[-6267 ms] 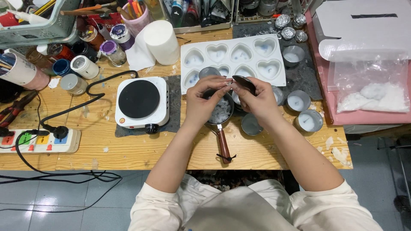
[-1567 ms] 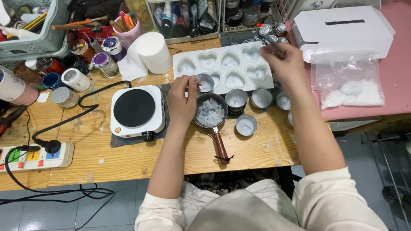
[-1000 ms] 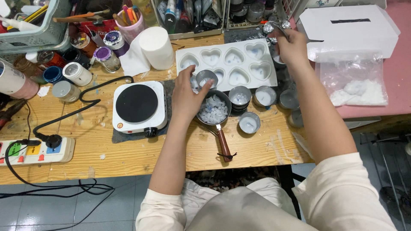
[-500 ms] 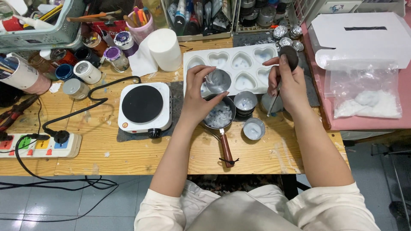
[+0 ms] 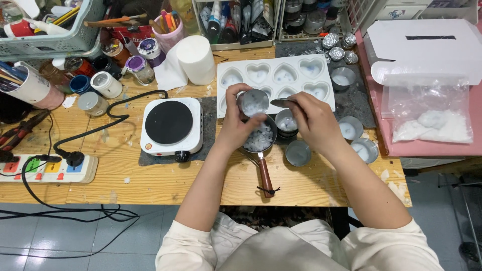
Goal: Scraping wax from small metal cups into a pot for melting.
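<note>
Over the small saucepan [image 5: 259,136], centre of the wooden surface [image 5: 150,178], left hand [image 5: 236,123] closed around a small metal tin [image 5: 253,102], tin tilted toward the pan; right hand [image 5: 314,123] closed on a spoon-like metal tool [image 5: 282,103], tip touching the tin's rim at 3 o'clock of it; pan holds white flaky wax, its brown handle pointing to 6 o'clock; step in hand looks like scraping the tin's white contents out into the pan; next move would call for working the tool around the tin's inner wall while keeping the tin over the pan; more tins [image 5: 298,152] at 4 o'clock; white heart mould tray [image 5: 275,75] at 12; hotplate [image 5: 171,124] at 9, unused.
</note>
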